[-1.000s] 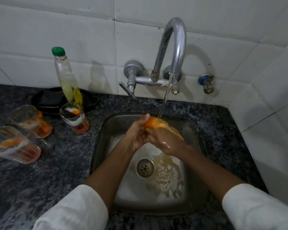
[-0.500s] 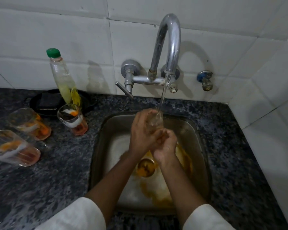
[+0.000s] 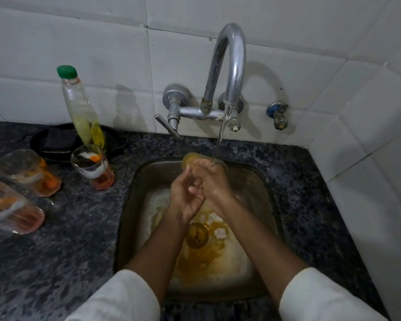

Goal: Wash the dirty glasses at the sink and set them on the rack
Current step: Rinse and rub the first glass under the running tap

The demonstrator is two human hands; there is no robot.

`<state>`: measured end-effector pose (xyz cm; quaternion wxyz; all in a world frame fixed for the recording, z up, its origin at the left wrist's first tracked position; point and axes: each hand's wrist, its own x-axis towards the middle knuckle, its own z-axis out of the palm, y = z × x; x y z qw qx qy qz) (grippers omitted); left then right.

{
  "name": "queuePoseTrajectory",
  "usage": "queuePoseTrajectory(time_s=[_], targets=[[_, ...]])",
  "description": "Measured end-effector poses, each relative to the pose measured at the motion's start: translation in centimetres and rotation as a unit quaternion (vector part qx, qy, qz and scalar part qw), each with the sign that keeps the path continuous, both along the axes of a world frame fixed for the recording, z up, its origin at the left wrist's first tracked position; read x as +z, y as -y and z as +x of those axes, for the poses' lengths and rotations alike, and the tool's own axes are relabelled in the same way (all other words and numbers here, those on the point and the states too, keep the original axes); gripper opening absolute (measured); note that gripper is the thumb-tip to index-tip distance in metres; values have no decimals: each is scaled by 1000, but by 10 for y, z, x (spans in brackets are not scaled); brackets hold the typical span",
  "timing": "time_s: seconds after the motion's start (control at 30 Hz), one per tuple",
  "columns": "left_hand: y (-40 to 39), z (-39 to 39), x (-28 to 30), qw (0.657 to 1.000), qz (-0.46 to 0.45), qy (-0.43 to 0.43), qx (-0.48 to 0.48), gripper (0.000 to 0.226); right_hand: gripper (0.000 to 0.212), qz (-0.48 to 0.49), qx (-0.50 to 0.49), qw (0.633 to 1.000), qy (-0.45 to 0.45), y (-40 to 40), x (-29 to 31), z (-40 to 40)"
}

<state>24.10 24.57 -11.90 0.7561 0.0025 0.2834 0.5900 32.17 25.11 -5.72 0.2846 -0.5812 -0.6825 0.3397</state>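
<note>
Both hands over the sink (image 3: 262, 181), left hand (image 3: 186, 196) and right hand (image 3: 212, 181) closed together around one glass (image 3: 190, 158) under the tap (image 3: 232, 66) stream. Three dirty glasses (image 3: 94, 170) on the table (image 3: 67, 239), left of the sink, beside a bottle (image 3: 79, 107).

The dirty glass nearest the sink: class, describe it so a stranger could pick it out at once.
Start at the steel sink and look left along the dark counter. The nearest glass stands just in front of the green-capped bottle. Unlike the other two glasses farther left, it sits closest to the basin.
</note>
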Motion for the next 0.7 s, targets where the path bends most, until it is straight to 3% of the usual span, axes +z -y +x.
queuePoseTrajectory(time_s=[0.03,0.1,0.13,0.17,0.23,0.27,0.3,0.33,0.37,0.4,0.43,0.47,0.5,0.53,0.6,0.67,0.7], targets=[[-7,-3,3,999,-7,-38,-8,37,25,54,77,991,99,-2,-3,9],[-16,-12,11,979,-35,-189,-67,44,28,96,203,908,353,-3,-3,28],[-16,-13,11,963,-43,-247,-98,49,25,83,216,891,391,-7,-4,34],[-12,-10,13,957,-39,-264,-113,50,22,69,191,917,343,-7,-3,34],[-2,-2,9,977,-6,-190,-99,44,21,3,58,995,81,-7,2,21],[0,0,6,988,11,-134,-81,39,22,-30,4,999,-28,-4,8,13],[0,1,3,995,24,-75,-61,36,22,-26,16,998,-57,-1,10,11],[-4,-2,1,996,32,-68,-52,37,20,9,80,996,-24,-2,7,18],[-9,-6,2,993,38,-92,-56,42,17,49,171,980,88,-2,5,23],[-14,-10,3,987,40,-138,-76,48,16,92,242,937,234,-3,3,32],[-17,-13,2,976,35,-186,-106,54,18,101,259,904,325,-6,3,40],[-17,-13,5,968,33,-213,-126,58,21,105,245,899,348,-9,0,43],[-15,-11,4,969,39,-213,-123,60,23,93,201,933,283,-9,-1,38],[-12,-10,3,976,56,-183,-101,56,25,79,137,975,153,-7,-1,30],[-8,-6,2,993,60,-92,-47,38,24,44,35,997,-54,-4,2,12],[-8,-10,2,994,54,-86,-32,36,18,82,126,988,23,-8,-1,15],[-11,-14,5,989,46,-134,-51,44,15,105,201,960,164,-7,-1,21]])
